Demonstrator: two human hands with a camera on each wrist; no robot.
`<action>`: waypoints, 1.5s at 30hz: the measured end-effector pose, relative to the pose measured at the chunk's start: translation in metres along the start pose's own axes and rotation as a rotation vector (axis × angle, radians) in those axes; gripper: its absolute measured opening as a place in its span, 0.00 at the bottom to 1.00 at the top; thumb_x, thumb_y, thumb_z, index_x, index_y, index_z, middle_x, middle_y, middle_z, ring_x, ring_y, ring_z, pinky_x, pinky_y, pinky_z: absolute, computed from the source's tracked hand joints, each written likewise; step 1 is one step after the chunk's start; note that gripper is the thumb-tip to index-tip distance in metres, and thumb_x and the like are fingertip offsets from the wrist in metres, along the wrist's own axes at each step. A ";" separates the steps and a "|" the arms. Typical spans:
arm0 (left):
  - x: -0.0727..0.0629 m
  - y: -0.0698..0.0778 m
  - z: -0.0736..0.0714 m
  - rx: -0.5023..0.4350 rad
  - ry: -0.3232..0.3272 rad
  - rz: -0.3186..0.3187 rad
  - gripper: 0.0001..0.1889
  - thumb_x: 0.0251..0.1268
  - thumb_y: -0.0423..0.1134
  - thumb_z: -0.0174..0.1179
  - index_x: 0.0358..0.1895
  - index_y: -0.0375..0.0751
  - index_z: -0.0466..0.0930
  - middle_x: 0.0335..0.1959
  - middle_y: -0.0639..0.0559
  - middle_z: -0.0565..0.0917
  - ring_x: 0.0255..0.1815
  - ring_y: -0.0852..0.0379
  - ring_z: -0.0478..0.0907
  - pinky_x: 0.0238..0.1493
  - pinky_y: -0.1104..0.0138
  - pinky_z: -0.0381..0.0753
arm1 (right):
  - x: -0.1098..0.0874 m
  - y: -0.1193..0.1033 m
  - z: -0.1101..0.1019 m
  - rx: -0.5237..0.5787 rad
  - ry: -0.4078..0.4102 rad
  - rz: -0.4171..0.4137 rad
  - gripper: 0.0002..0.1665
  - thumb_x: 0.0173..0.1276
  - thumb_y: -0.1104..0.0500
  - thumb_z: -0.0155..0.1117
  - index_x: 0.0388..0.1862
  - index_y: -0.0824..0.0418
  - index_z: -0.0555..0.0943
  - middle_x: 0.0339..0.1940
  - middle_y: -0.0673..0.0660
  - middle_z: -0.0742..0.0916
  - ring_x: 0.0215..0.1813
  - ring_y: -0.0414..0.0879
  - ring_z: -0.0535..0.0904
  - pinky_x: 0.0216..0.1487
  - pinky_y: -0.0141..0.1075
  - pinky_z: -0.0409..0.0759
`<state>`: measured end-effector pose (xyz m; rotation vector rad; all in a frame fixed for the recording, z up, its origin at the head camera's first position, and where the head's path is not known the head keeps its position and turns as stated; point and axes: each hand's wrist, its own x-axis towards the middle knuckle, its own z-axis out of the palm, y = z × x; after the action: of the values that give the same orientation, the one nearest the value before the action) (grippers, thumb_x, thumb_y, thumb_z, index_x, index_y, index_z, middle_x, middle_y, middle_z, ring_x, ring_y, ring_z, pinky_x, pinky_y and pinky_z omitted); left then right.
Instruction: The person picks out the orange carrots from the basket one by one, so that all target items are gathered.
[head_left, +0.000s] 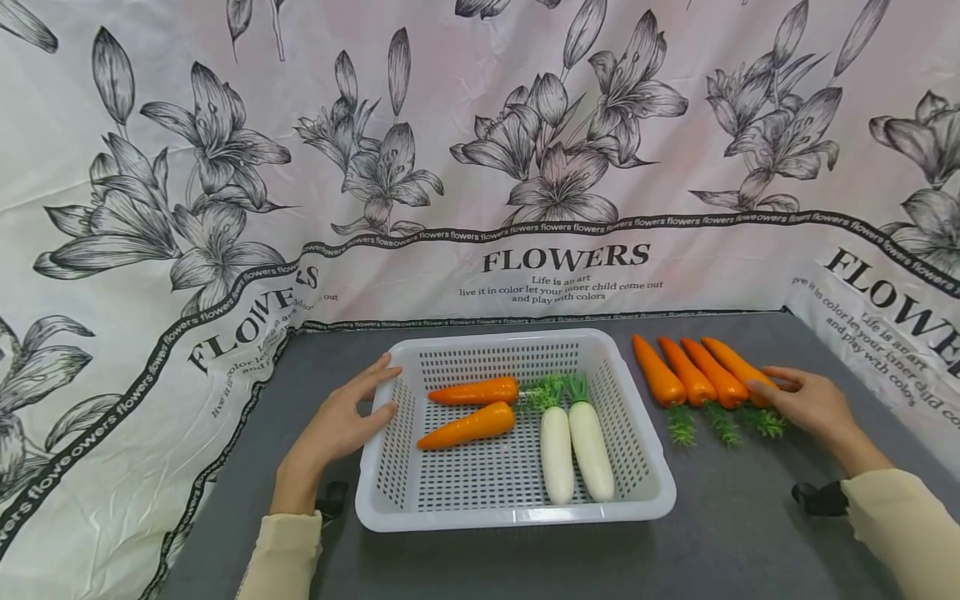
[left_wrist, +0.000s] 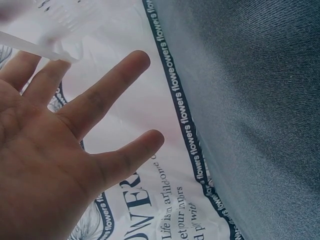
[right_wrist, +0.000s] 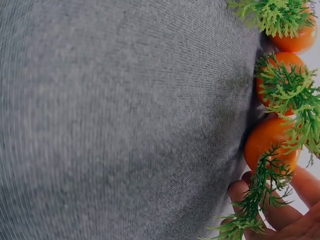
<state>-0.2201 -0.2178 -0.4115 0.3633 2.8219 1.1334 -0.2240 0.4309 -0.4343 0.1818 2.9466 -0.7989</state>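
At the left rim of a white plastic basket (head_left: 517, 520), my left hand (head_left: 341, 421) spreads its fingers; the left wrist view shows two of its fingers (left_wrist: 50, 80) meeting the rim, the others straight. On the right, my right hand (head_left: 813, 408) pinches the rightmost carrot (head_left: 731, 358) near its leafy end. In the right wrist view, fingertips (right_wrist: 239, 189) sit low beside that carrot (right_wrist: 270, 142), partly behind its green leaves. Two orange carrots lie in the basket, an upper carrot (head_left: 476, 390) and a lower carrot (head_left: 468, 426). Beside them rest two white radishes, one (head_left: 557, 454) left of the other (head_left: 592, 450).
More carrots (head_left: 660, 371) lie side by side with the pinched one, right of the basket, leaves toward me. The grey tabletop (head_left: 727, 525) reaches back to a flower-printed curtain (head_left: 420, 275), which also stands along the left and right sides.
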 end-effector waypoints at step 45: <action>0.000 -0.002 -0.001 -0.004 -0.005 0.020 0.31 0.73 0.45 0.59 0.77 0.59 0.66 0.84 0.64 0.52 0.65 0.44 0.75 0.40 0.68 0.83 | -0.006 -0.221 0.015 0.137 0.069 -0.501 0.30 0.73 0.46 0.66 0.70 0.55 0.78 0.64 0.62 0.84 0.55 0.55 0.82 0.51 0.47 0.76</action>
<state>-0.2204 -0.2200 -0.4126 0.3947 2.8174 1.1407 -0.2472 0.2329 -0.3368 -0.5544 3.0358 -1.0646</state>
